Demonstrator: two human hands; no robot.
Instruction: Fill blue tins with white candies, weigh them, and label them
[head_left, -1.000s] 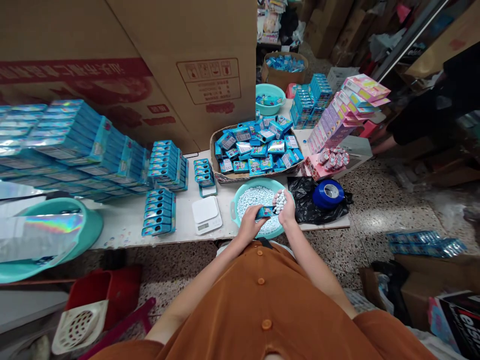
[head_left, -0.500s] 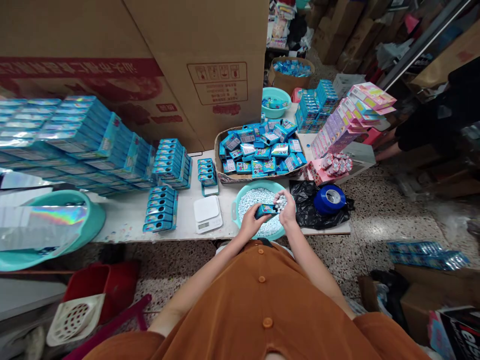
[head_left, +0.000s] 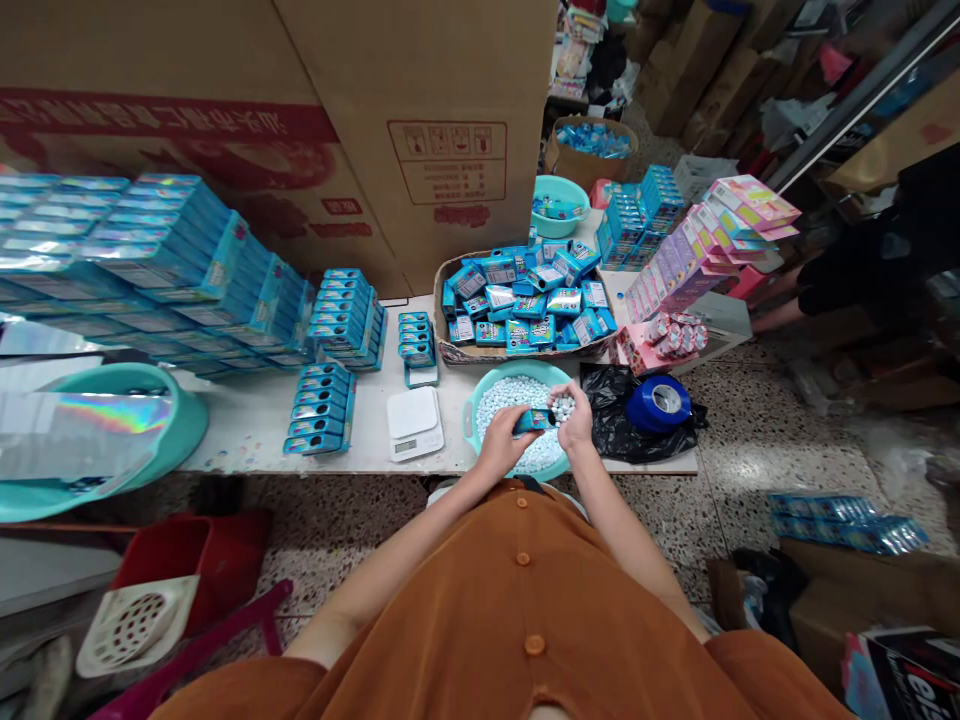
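My left hand point(head_left: 501, 440) is closed around a small blue candy box point(head_left: 534, 420), held tilted on its side over a turquoise basin point(head_left: 471, 420). The box's end with a dark opening points toward my right hand point(head_left: 574, 418), whose fingers are cupped around a small heap of white candy balls point(head_left: 562, 406). More white balls point(head_left: 510, 400) fill the basin beneath both hands. Left of the basin sits a white digital scale point(head_left: 415, 424). Behind it, a cardboard tray point(head_left: 442, 345) holds a jumble of blue boxes point(head_left: 525, 300).
Stacked blue boxes point(head_left: 187, 270) line the table's left side, with shorter stacks point(head_left: 321, 408) nearer the scale. A roll of blue tape point(head_left: 660, 402) rests on a black plastic bag point(head_left: 611, 415) at right. Behind stands a large carton point(head_left: 450, 60). A person point(head_left: 870, 240) is at far right.
The view has shifted slightly. My hands stay over the basin, with the box and the cupped white balls held close together as before.
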